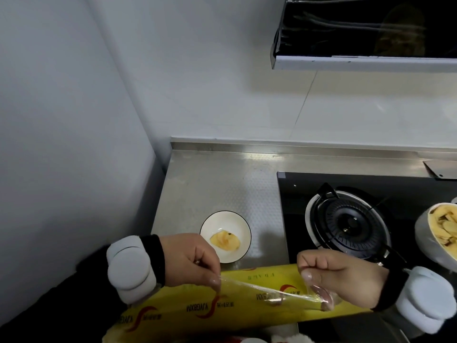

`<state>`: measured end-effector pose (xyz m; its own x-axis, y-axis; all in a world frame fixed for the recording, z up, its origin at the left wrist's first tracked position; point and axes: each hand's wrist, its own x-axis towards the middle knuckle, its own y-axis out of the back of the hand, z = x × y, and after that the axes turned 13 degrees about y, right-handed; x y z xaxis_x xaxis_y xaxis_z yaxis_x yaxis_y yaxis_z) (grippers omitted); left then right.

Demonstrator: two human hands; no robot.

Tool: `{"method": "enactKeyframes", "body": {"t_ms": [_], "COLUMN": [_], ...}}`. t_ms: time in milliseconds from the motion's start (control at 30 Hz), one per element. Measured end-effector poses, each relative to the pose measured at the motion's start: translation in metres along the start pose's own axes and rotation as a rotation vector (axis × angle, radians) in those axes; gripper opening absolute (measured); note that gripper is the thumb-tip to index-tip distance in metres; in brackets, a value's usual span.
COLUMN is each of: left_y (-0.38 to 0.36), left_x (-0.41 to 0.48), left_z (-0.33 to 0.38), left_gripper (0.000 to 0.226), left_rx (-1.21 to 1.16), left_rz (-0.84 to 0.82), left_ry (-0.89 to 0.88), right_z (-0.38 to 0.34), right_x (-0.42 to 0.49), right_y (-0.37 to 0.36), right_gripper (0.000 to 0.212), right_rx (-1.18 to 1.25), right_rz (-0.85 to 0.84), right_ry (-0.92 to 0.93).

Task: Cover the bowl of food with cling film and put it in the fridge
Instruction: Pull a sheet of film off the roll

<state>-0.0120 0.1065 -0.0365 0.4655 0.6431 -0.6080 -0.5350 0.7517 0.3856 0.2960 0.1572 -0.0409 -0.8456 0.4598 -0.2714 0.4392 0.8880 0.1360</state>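
While the cling film roll (247, 310) lies crosswise, left hand (190, 261) and right hand (343, 280) pinch its sheet (259, 292).

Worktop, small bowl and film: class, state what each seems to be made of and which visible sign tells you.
Worktop: probably stainless steel, matt grey with an embossed dot pattern and soft reflections. Small bowl: likely glazed ceramic, glossy white with a thin dark rim line. Film: thin clear plastic; the yellow box shows through it and its creases glint.
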Motion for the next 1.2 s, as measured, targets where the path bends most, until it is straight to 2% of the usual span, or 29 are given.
{"method": "enactKeyframes", "body": {"t_ms": [133, 233, 533, 600, 633, 700, 767, 867, 1000, 1200], "left_y": [0.008, 0.009, -0.008, -0.014, -0.016, -0.016, -0.016, -0.020, -0.028, -0.020], "left_x": [-0.006, -0.008, -0.010, -0.006, -0.005, -0.003, 0.000, 0.007, 0.010, 0.018], "left_z": [0.006, 0.005, -0.010, -0.011, -0.011, -0.011, -0.012, -0.016, -0.023, -0.022], "left_gripper": [0.024, 0.025, 0.021, 0.017, 0.016, 0.018, 0.018, 0.009, 0.025, 0.024], "left_rx": [-0.048, -0.074, -0.054, -0.038, -0.051, -0.111, -0.124, 0.053, 0.503, 0.781], "left_rz": [-0.001, 0.017, 0.124, 0.135, 0.142, 0.158, 0.171, 0.163, 0.053, 0.061], "left_ry": [-0.013, -0.018, 0.015, 0.005, 0.012, 0.062, 0.095, 0.166, 0.388, 0.544], "right_z": [-0.004, -0.008, -0.015, -0.014, -0.013, -0.010, -0.007, 0.001, 0.003, 0.007], "right_x": [0.000, 0.001, -0.005, -0.005, -0.004, -0.002, 0.000, 0.004, 0.007, 0.010], "right_y": [0.005, 0.003, -0.005, -0.007, -0.009, -0.012, -0.017, -0.018, -0.019, -0.015], "right_gripper": [0.022, 0.027, 0.021, 0.008, 0.010, 0.031, 0.028, 0.018, 0.017, 0.016], "right_rx": [0.153, 0.181, 0.089, 0.017, -0.003, 0.017, 0.009, -0.054, -0.043, -0.022], "right_rz": [0.023, 0.011, -0.043, -0.059, -0.080, -0.115, -0.141, -0.111, -0.102, -0.096], "right_ry": [-0.026, -0.034, -0.048, -0.041, -0.030, -0.040, -0.044, -0.038, -0.052, -0.041]}}
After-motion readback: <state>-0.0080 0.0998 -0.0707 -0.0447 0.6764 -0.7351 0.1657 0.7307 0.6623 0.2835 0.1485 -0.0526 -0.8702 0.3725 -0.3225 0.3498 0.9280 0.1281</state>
